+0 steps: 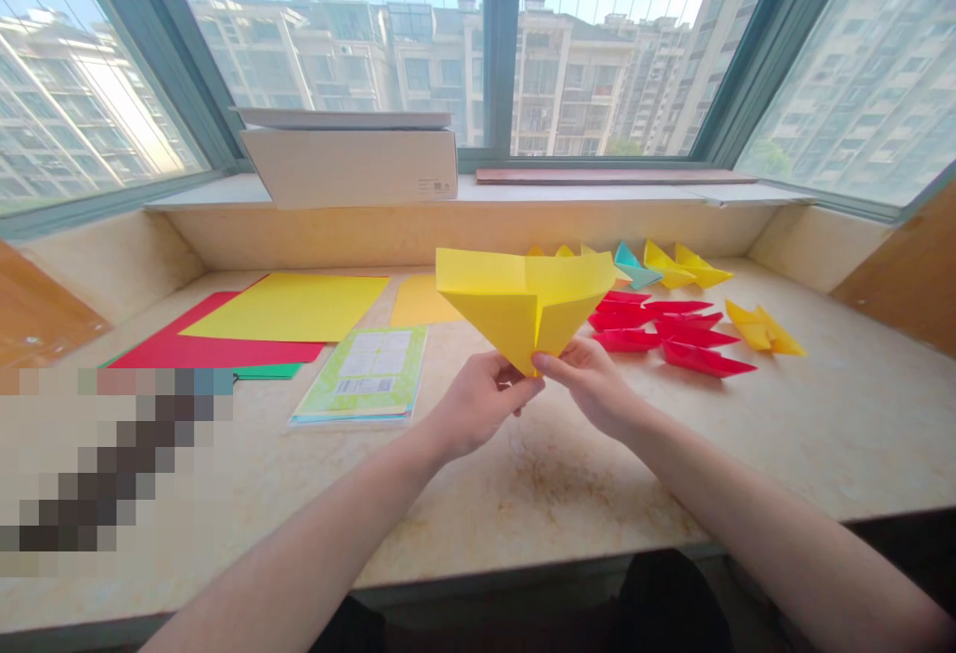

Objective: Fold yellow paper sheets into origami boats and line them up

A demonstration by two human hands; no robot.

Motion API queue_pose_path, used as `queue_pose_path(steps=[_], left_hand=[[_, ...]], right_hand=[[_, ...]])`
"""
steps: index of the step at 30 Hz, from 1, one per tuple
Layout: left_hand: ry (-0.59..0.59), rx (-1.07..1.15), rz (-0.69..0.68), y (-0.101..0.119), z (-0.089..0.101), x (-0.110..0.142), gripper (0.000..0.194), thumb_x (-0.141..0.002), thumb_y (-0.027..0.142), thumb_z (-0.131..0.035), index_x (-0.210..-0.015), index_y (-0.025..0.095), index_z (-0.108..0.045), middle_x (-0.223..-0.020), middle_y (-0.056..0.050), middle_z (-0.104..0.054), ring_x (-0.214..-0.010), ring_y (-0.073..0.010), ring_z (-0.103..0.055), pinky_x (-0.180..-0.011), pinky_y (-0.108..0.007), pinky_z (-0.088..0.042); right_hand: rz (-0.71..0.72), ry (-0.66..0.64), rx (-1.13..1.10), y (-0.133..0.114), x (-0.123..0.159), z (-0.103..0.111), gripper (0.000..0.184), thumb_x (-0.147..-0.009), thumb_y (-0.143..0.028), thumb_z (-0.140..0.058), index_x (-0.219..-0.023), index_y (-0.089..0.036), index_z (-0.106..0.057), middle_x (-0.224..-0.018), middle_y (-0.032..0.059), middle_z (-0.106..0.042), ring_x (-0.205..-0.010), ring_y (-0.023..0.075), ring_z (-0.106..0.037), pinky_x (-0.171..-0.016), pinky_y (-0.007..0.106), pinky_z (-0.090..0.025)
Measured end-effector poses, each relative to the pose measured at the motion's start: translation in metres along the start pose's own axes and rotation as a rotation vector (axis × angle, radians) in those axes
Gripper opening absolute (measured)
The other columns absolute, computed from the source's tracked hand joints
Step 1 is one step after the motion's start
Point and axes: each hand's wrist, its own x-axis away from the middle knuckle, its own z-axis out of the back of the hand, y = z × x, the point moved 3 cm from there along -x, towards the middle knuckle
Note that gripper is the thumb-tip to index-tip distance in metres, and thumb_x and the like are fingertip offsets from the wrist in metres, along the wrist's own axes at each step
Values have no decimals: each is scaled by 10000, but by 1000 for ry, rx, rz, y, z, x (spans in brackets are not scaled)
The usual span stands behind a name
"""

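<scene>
Folded yellow origami paper (pixel 523 305) hangs point-down above the stone countertop (pixel 747 454), in front of the red paper boats (pixel 672 329). The left hand (pixel 478 404) and right hand (pixel 590 384) both grasp its lower tip, and an even pinch there keeps the layers aligned.

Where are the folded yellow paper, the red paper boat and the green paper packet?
Folded yellow paper (pixel 527 300): head view, point on its upper middle.
Red paper boat (pixel 698 358): head view, point on the boat's side, nearest boat in the red group.
Green paper packet (pixel 365 354): head view, point on its white printed label.
</scene>
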Motion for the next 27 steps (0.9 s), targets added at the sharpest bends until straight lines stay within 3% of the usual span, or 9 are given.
queue_pose_path(steps=[4,11,15,27], left_hand=[[12,-23,26,-3,-2,1,186,-770,244,-699,-913,139,-644,-721,-7,-662,-617,-134,-615,-582,-255,-485],[86,-8,57,-8,-6,0,165,-828,295,-667,-775,143,-632,-601,4,-634,-533,-124,-607,-548,-244,-479],[97,23,46,-6,-7,1,193,-856,294,-641,-742,139,-634,-574,11,-609,-516,-112,-594,-534,-229,-478],[52,183,13,-7,-9,0,186,-862,294,-663,-800,119,-671,-710,-38,-683,-594,-125,-641,-579,-247,-524]], right_hand=[[22,110,30,2,-1,4,236,-835,-370,-724,-999,-201,-737,-933,54,-731,-861,212,-666,-793,353,-539],[-15,84,-45,6,0,-7,238,-879,-402,-660,-902,-165,-656,-688,6,-614,-543,144,-565,-494,285,-496],[-10,127,-61,7,-1,-9,246,-884,-381,-656,-764,-178,-586,-607,-29,-527,-516,130,-527,-463,271,-485],[44,197,-57,2,0,-12,208,-853,-357,-677,-765,-182,-610,-594,-19,-534,-490,118,-480,-410,252,-438]])
